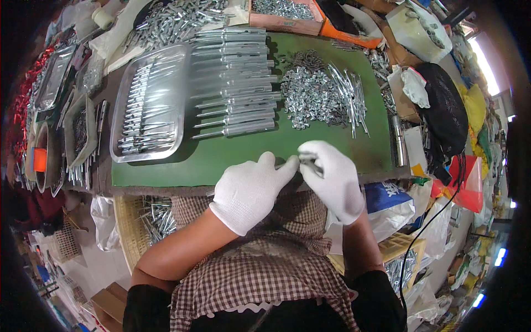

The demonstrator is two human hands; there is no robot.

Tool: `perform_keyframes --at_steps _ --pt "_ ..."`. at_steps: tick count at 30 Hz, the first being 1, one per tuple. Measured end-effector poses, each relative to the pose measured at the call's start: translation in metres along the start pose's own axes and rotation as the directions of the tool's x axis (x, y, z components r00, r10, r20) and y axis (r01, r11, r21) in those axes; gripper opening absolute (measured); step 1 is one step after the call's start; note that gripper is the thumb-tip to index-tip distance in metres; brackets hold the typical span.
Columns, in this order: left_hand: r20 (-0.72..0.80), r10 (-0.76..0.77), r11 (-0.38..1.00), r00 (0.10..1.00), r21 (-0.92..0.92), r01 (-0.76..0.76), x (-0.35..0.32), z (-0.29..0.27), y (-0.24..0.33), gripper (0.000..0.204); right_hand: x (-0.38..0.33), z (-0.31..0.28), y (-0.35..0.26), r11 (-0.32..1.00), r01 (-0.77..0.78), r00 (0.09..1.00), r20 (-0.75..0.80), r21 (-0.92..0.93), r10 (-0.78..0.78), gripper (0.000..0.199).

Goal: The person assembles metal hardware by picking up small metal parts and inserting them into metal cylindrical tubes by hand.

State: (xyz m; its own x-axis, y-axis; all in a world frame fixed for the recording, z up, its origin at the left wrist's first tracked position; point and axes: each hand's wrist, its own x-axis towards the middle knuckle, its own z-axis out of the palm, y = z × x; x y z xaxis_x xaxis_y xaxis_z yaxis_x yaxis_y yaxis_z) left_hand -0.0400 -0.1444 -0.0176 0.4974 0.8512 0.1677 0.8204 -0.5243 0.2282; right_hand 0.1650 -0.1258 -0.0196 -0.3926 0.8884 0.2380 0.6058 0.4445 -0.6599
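Observation:
My left hand (251,191), in a white glove, is closed around a metal tube lying mostly hidden in the palm; a bit of it shows below the wrist side and near the fingertips. At the tube's right end, my right hand (332,180), also gloved, has its fingers pinched together; what they hold is hidden. Both hands meet over the near edge of the green mat (210,171). Beyond them lies a row of metal tubes (249,116) with thin rods protruding leftward. A heap of small shiny metal nuts (310,97) sits to their right, next to long thin metal pins (351,99).
A clear plastic tray (178,133) of metal rods stands left on the mat. Small dark parts (307,60) lie behind the nuts. A pink box (285,25) of metal pieces sits at the back. A metal cylinder (398,141) rests at the right edge, near a black cable (437,213).

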Motion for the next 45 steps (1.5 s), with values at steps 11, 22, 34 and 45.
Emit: perform_keyframes --at_steps 11,22,34,45 --pt "0.084 -0.005 1.000 0.996 -0.010 0.005 0.002 -0.003 0.001 0.048 0.030 0.040 0.012 -0.116 0.200 0.922 -0.147 0.973 0.359 0.052" --pt "0.108 0.119 0.968 0.987 0.209 -0.140 0.030 0.001 0.012 0.017 0.020 0.042 0.009 0.612 0.095 0.888 -0.345 0.785 0.304 0.053" --pt "0.021 -0.335 0.940 0.942 0.077 0.332 -0.152 -0.067 -0.053 0.027 0.021 0.036 0.025 -0.009 0.096 0.915 -0.085 0.995 0.395 0.016" --pt "-0.267 -0.141 0.986 0.953 0.053 0.160 0.014 -0.006 -0.041 0.022 0.026 0.034 0.011 0.247 -0.010 0.904 -0.097 0.969 0.417 0.037"
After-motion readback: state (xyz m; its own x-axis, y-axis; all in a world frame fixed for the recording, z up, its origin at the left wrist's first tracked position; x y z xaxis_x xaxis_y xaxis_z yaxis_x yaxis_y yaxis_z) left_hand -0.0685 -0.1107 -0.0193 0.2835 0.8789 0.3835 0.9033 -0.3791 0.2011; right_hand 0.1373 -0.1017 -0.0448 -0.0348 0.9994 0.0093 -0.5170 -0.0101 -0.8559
